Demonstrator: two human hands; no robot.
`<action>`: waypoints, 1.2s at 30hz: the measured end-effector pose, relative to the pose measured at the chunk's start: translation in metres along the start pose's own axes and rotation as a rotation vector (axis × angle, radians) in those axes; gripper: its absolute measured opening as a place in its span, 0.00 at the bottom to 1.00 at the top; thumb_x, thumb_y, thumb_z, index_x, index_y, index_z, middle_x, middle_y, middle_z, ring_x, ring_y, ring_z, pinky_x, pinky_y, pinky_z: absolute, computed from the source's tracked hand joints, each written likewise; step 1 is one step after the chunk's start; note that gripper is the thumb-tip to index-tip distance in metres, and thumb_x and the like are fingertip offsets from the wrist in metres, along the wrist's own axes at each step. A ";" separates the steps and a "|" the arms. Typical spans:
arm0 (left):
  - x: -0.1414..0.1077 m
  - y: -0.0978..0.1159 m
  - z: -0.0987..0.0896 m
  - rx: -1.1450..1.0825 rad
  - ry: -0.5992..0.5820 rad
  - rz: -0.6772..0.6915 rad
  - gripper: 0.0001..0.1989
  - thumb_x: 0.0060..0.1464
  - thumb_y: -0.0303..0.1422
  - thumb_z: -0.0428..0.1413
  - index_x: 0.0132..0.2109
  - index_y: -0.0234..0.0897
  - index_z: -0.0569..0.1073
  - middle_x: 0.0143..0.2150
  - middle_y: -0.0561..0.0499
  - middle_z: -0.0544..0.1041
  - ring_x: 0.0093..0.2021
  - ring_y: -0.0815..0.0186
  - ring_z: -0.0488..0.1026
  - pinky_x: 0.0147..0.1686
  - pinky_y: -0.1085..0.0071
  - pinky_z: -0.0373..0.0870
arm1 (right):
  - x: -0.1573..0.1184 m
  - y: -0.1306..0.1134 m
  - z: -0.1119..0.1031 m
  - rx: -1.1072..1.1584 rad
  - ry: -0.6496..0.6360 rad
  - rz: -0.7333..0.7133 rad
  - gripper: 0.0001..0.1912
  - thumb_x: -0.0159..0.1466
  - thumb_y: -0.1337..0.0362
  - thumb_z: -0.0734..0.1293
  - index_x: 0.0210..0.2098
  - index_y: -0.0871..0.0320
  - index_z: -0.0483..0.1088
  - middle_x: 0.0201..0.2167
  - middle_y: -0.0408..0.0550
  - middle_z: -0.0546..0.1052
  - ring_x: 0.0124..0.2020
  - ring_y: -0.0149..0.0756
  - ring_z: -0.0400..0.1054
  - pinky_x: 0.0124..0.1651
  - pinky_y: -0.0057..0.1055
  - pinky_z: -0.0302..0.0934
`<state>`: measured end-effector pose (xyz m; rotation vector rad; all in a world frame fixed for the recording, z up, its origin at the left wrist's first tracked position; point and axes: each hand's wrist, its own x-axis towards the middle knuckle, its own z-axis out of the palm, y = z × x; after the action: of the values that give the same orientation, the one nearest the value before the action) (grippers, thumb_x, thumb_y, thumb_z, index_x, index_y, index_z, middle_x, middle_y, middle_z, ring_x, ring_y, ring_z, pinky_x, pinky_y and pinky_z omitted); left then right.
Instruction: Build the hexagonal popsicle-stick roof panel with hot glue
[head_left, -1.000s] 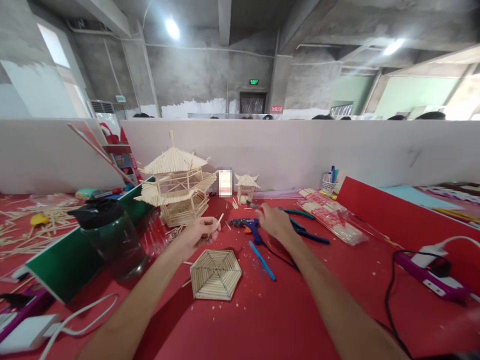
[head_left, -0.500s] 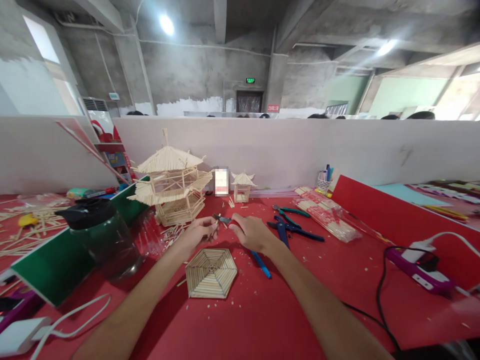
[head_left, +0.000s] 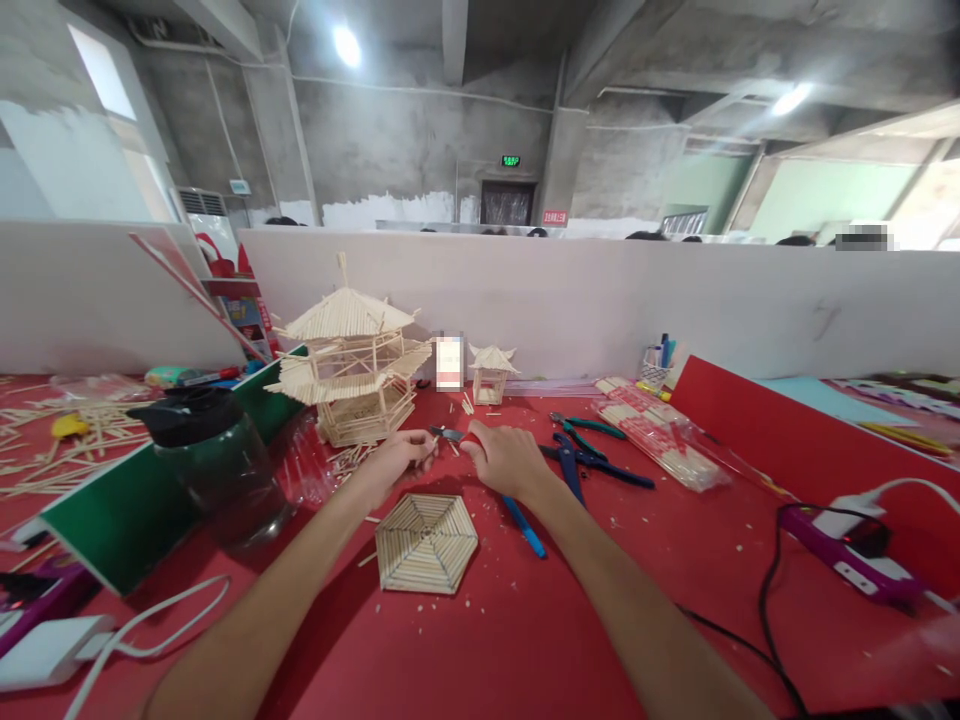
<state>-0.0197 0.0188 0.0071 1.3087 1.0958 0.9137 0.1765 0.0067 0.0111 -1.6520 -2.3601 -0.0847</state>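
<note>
My left hand (head_left: 405,455) is closed, its fingertips pinching a short thin wooden stick (head_left: 436,442). My right hand (head_left: 510,458) is wrapped around what look like red-handled pliers (head_left: 451,435), whose metal head points left toward the stick. Most of the handles are hidden in my palm. Below my hands a hexagonal panel of wooden sticks (head_left: 427,543) lies flat, with dark lines running out from its centre. A blue pen-like tool (head_left: 526,527) lies by my right wrist. Behind my left hand stands a tiered stick pagoda (head_left: 349,365); a small stick pavilion (head_left: 491,375) is farther back.
Blue-handled pliers (head_left: 574,465) and green-handled pliers (head_left: 589,430) lie on the right. Bagged sticks (head_left: 660,440) are beyond them. A dark jug (head_left: 214,470) and a green divider (head_left: 112,530) stand left. A purple power strip (head_left: 847,565) and black cable (head_left: 765,600) lie right.
The whole view has shifted slightly, so things appear a little farther right. Both hands keep their grips, with only slight movement at the stick and pliers.
</note>
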 end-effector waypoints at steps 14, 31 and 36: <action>-0.003 0.007 0.002 -0.104 -0.034 -0.080 0.10 0.44 0.36 0.60 0.27 0.34 0.69 0.18 0.57 0.62 0.18 0.75 0.54 0.19 0.76 0.47 | 0.001 0.007 -0.006 0.007 -0.003 -0.030 0.19 0.70 0.53 0.51 0.48 0.54 0.66 0.38 0.51 0.78 0.40 0.43 0.72 0.38 0.32 0.54; -0.002 0.008 0.003 0.035 -0.014 -0.036 0.09 0.39 0.36 0.59 0.25 0.35 0.70 0.18 0.56 0.64 0.20 0.73 0.57 0.20 0.75 0.48 | 0.002 0.006 -0.006 -0.001 -0.034 -0.039 0.20 0.70 0.52 0.50 0.49 0.54 0.66 0.40 0.52 0.78 0.42 0.44 0.72 0.39 0.33 0.56; -0.008 0.009 -0.002 0.160 -0.102 0.004 0.14 0.41 0.42 0.61 0.24 0.35 0.69 0.17 0.55 0.67 0.19 0.72 0.59 0.21 0.75 0.50 | 0.008 0.040 -0.003 0.000 -0.006 0.137 0.21 0.70 0.52 0.51 0.49 0.56 0.66 0.42 0.55 0.78 0.44 0.45 0.72 0.41 0.34 0.57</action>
<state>-0.0231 0.0124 0.0170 1.4730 1.1044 0.7652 0.2119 0.0273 0.0122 -1.8102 -2.2441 -0.0536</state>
